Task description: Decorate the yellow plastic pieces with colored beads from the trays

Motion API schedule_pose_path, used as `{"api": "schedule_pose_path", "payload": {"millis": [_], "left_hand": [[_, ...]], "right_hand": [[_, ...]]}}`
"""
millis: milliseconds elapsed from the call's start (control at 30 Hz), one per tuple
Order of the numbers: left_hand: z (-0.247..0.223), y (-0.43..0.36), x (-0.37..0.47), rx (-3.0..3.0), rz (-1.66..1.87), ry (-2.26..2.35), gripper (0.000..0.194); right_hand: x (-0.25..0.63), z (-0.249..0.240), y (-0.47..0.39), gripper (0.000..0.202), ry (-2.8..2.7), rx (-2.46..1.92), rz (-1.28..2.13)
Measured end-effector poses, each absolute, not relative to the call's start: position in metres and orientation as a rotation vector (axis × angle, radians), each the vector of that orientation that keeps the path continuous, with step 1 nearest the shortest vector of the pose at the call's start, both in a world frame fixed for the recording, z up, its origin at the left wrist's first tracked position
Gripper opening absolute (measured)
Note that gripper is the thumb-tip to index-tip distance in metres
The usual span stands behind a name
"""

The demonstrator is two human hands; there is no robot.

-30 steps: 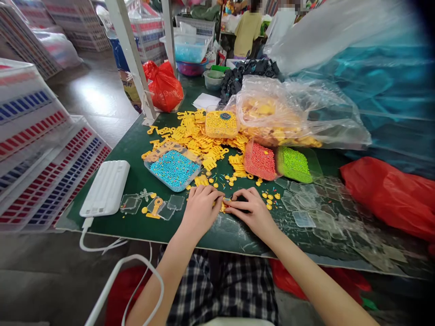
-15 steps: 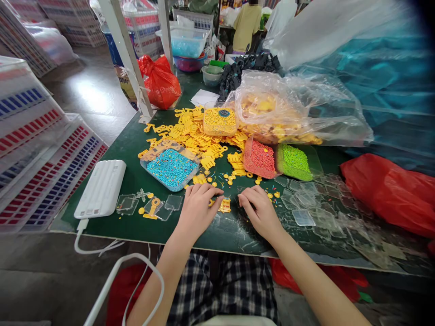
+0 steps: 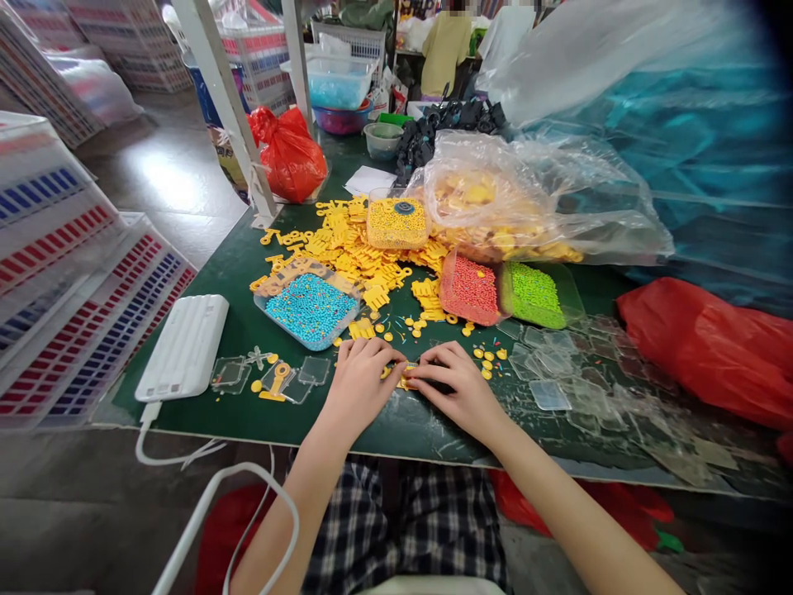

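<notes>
Both hands meet at a small yellow plastic piece (image 3: 405, 376) near the table's front edge, mostly covered by fingers. My left hand (image 3: 364, 376) grips its left side between thumb and fingers. From the right, my right hand (image 3: 455, 380) has thumb and forefinger pinched at the same piece. Just beyond lie loose yellow caps (image 3: 416, 324) and a tub of blue beads (image 3: 311, 310). Tubs of red beads (image 3: 472, 287) and green beads (image 3: 536, 293) stand to the right. A tub of yellow beads (image 3: 397, 223) sits on a pile of yellow plastic parts (image 3: 347, 244).
Clear plastic squares (image 3: 570, 364) are scattered at the right, beside a red bag (image 3: 712, 347). A white power bank (image 3: 184, 345) with a cable lies at the left. Behind are a clear bag of yellow parts (image 3: 496, 202), a red tied bag (image 3: 290, 157) and a post (image 3: 226, 99).
My right hand has moved left, from beside the yellow piece onto it, and its thumb and forefinger now pinch there. My left hand stays almost in place.
</notes>
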State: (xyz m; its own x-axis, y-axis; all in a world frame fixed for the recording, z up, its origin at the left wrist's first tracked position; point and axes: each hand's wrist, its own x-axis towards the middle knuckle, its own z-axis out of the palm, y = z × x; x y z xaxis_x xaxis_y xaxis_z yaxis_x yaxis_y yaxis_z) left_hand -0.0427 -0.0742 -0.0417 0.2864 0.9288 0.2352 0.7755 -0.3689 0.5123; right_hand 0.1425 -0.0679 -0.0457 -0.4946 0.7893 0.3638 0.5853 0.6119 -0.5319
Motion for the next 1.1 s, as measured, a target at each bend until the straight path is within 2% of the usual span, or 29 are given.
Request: {"api": "schedule_pose_path", "payload": {"millis": [733,900,1100], "left_hand": [[-0.043,-0.075,-0.043,2.226,0.727,1.545,0.012],[-0.040,-0.076,-0.043,2.232,0.750,1.524,0.012],[-0.039,-0.075,-0.042,2.247,0.748,1.527,0.014]], "right_hand": [[0.143,-0.045,-0.071,0.017,-2.187,-1.130,0.358],[0.163,-0.023,-0.060,0.019,-2.064,-1.220,0.179],[0.209,-0.002,-0.008,0.026,-2.033,-1.401,-0.048]]}}
